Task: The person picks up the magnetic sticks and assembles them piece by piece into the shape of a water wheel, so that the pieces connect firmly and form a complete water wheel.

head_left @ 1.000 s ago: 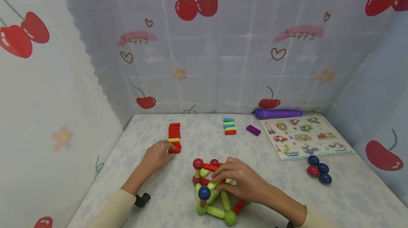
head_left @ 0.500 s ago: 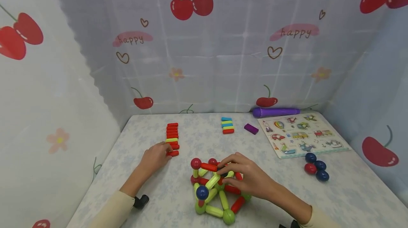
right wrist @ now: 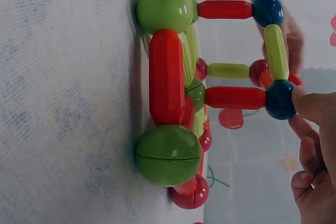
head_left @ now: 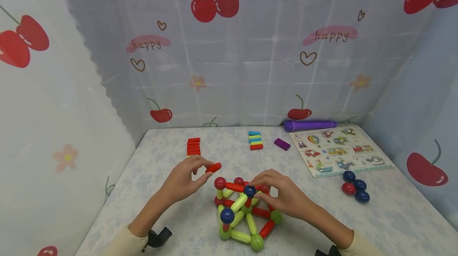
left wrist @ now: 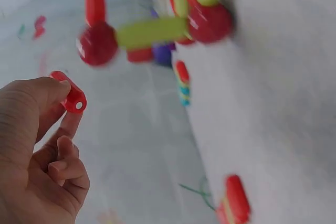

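Observation:
In the head view my left hand (head_left: 184, 180) pinches a short red rod (head_left: 214, 167) between thumb and fingers, raised just left of a ball-and-rod frame. A pale dot marks the rod's end (left wrist: 79, 105) in the left wrist view. My right hand (head_left: 284, 194) pinches a dark blue ball (head_left: 249, 191) at the top of that frame. From this ball a yellow-green rod (head_left: 239, 203) runs to a second blue ball (head_left: 227, 216), and a red rod (right wrist: 235, 97) stands beneath it. Green balls (right wrist: 168, 155) form the near base; red balls (head_left: 220, 183) sit at the far left.
Behind my left hand lies a row of red rods (head_left: 193, 145). Farther back are a small coloured row of rods (head_left: 255, 140), a purple block (head_left: 282, 144) and a purple stick (head_left: 311, 126). A picture board (head_left: 322, 156) and several loose balls (head_left: 362, 196) lie right.
My left hand has picked a red rod from the near end of the row and carried it up and right toward the frame. My right hand's fingers have shifted slightly, baring the blue ball.

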`<act>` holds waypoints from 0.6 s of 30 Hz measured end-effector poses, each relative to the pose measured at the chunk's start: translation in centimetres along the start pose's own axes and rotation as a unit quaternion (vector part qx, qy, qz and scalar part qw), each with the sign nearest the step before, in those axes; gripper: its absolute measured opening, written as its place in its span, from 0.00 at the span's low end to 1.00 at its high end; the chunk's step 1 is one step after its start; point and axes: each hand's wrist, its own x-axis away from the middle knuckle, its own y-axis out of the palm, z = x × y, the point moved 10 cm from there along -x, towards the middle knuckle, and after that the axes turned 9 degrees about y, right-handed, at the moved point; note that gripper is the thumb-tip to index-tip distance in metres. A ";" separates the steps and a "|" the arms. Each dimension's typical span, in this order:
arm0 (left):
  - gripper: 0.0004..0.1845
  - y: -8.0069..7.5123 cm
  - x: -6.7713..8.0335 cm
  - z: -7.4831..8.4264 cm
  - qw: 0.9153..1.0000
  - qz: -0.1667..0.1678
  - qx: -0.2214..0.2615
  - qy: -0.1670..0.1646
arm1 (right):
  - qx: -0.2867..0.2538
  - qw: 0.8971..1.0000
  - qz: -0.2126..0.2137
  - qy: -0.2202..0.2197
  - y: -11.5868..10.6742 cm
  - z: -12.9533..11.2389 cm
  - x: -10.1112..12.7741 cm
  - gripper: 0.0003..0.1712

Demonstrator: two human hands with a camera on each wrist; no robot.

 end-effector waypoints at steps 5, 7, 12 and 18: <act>0.17 0.4 -1.6 5.1 0.997 -0.015 0.034 0.067 | -0.001 1.000 0.030 0.001 -0.7 -0.5 -0.1 0.19; 0.16 0.7 -2.0 6.3 0.996 -0.021 0.033 0.082 | -0.001 0.999 0.047 -0.008 -0.9 -0.9 -0.2 0.20; 0.13 1.8 -2.6 7.9 0.993 -0.025 0.026 0.113 | -0.010 0.996 0.086 -0.026 -1.3 -1.7 -0.3 0.20; 0.12 2.9 -3.1 9.2 0.988 -0.017 0.028 0.148 | -0.015 0.995 0.097 -0.025 -1.6 -1.8 -0.2 0.15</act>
